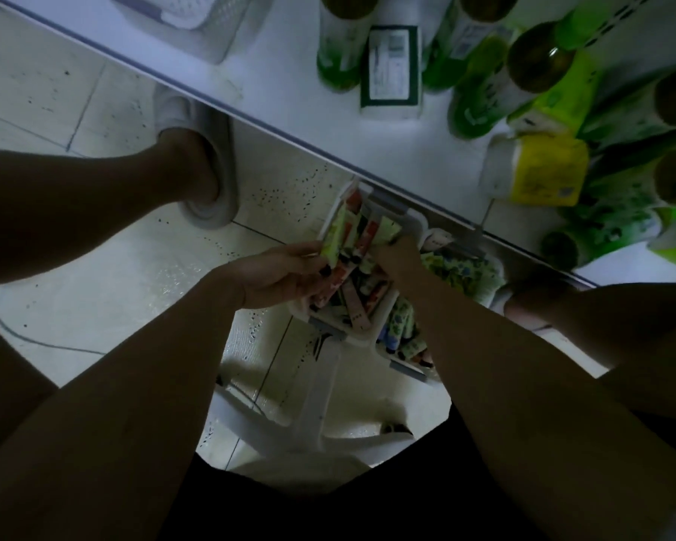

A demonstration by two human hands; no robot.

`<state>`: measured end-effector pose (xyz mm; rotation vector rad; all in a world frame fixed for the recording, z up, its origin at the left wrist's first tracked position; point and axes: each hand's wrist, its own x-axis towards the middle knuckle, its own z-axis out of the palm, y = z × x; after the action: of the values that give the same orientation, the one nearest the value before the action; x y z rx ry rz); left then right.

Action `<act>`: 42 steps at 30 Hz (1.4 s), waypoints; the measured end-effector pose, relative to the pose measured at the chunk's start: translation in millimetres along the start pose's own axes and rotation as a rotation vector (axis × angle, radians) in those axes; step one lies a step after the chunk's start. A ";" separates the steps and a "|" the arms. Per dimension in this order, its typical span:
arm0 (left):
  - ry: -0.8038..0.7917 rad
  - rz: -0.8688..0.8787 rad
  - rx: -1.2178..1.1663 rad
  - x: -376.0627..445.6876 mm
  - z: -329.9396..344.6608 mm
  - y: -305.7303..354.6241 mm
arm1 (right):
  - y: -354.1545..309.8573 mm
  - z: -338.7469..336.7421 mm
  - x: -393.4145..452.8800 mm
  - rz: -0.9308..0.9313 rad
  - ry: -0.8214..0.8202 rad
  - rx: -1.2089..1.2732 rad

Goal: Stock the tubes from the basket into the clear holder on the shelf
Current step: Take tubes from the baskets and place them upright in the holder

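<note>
A white basket (330, 324) on the floor below the shelf edge holds several small colourful tubes (361, 302). My left hand (278, 277) grips a bunch of tubes (348, 232), fanned upward above the basket's left side. My right hand (399, 255) reaches into the basket, fingers curled down among the tubes; what it holds is hidden. A second white basket (406, 365) of floral tubes sits to the right. The clear holder is not recognisable in this view.
The white shelf (289, 95) runs diagonally across the top, carrying green bottles (340, 44), a boxed item (392, 72), yellow packs (539, 169) and a white mesh bin (180, 13). My feet in pale shoes (207, 165) stand on the tiled floor.
</note>
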<state>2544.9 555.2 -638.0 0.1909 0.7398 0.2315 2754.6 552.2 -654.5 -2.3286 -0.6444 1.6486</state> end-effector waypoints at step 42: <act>-0.004 1.152 1.129 -287.8 409.6 199.6 | -190.4 -240.5 -420.0 -1.412 0.195 0.134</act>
<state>2591.5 630.3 -106.4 1.7064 0.6122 0.8837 2820.4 541.3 -138.7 -1.2003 -1.5231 0.7109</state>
